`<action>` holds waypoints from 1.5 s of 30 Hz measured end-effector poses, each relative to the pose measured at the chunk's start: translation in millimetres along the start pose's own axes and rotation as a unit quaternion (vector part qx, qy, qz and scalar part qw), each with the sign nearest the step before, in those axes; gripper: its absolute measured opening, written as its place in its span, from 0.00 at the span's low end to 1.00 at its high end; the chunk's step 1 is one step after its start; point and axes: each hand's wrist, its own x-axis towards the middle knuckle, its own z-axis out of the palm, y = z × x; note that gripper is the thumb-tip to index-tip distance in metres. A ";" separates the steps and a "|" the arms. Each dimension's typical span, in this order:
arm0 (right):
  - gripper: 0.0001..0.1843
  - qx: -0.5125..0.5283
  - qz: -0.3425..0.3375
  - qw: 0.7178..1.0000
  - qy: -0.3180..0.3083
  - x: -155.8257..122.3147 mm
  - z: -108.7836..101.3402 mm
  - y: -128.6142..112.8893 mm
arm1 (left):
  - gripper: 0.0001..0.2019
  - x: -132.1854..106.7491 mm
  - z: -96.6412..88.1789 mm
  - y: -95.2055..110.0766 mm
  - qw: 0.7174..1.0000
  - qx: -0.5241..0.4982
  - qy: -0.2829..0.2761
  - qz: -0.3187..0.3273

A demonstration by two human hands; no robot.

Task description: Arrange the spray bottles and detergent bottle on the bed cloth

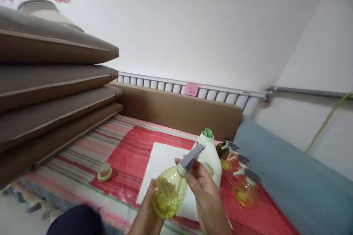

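A stack of brown cushions (55, 91) fills the left of the view, beside a bed covered with a striped red blanket (116, 154), and a blue-grey cushion (289, 180) runs along the right. A brown headboard (179, 112) stands at the far end in front of a white radiator (215, 91) with a pink note (191, 89) stuck on it. A white sheet (162, 161) lies flat on the blanket. On it stands a white bottle with a green cap (211, 156), upright, and just to its right lie two orange spray bottles (242, 187), blurred. The yellow spray bottle (168, 192) is held up over the white sheet, tilted, its grey nozzle pointing up and right. The left hand (146, 216) cups the bottle's round body from below, fingers curled about it. The right hand (205, 191) is closed around the neck and trigger head. A small round yellow lid (104, 172) lies on the blanket well to the left.
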 end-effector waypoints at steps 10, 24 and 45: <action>0.25 0.141 0.013 0.989 0.038 2.6 30.0 15.3 | 0.20 -4.5 -7.8 -3.5 0.994 0.007 0.028 0.104; 0.21 0.195 0.002 0.981 -0.007 8.0 27.8 17.1 | 0.24 -9.7 -3.2 5.9 0.993 0.011 0.041 0.108; 0.21 0.017 -0.070 0.997 -0.018 4.8 6.6 13.6 | 0.26 -13.9 -2.6 13.7 0.996 0.007 0.006 0.083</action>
